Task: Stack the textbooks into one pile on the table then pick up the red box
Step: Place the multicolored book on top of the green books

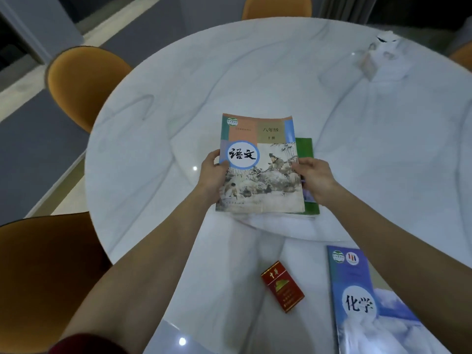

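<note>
A textbook with a painted scene and a blue circle on its cover lies over a green textbook at the middle of the round white table. My left hand grips its left edge, thumb on the cover. My right hand holds its right edge, partly over the green book. A blue textbook lies apart at the near right. The red box, small and flat, lies on the table near me, between my forearms.
Orange chairs stand at the left, the near left and the far side. A pale, blurred object sits at the far right of the table.
</note>
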